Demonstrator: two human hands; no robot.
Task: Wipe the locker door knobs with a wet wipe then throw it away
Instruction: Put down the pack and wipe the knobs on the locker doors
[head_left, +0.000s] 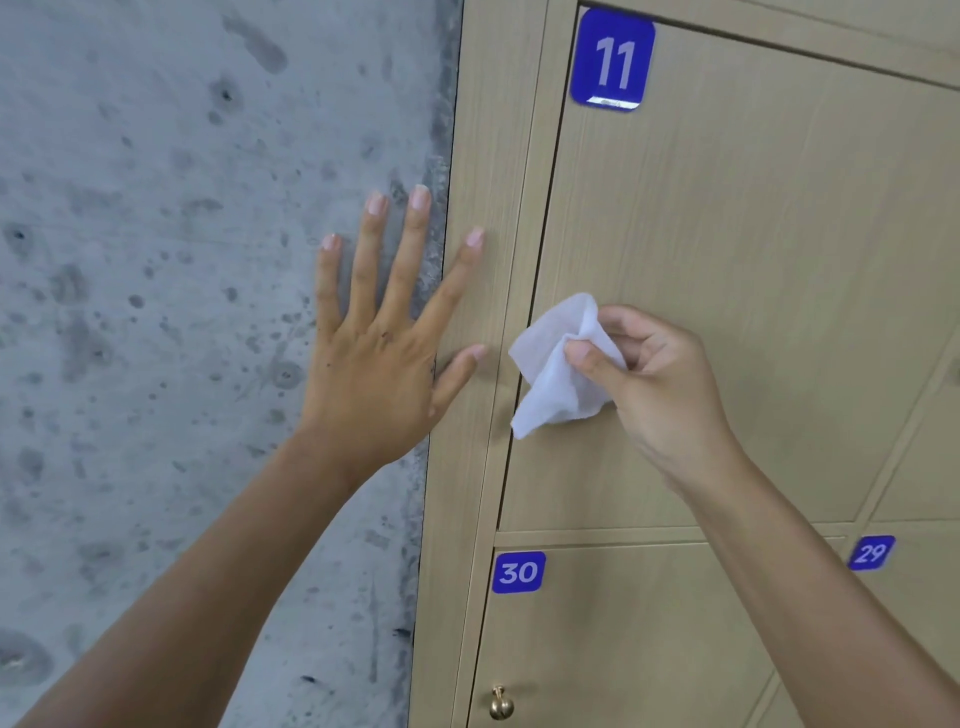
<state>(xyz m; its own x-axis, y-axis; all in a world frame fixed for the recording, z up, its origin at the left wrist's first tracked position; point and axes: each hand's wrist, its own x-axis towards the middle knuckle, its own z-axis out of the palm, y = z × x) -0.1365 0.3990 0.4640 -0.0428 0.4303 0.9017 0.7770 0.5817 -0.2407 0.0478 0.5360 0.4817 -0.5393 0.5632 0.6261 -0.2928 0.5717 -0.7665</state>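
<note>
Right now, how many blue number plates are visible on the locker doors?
3. Plate 11 sits at the top of the upper door, plate 30 on the lower left door, and plate 29 further right. Others may lie outside the frame.

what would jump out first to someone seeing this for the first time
Probably the white wet wipe pinched in the right hand at the left edge of locker door 11. Next, the left hand, fingers spread wide across the seam between the grey concrete wall and the locker frame. Then the blue number plates, and a small brass knob on door 30 below.
</note>
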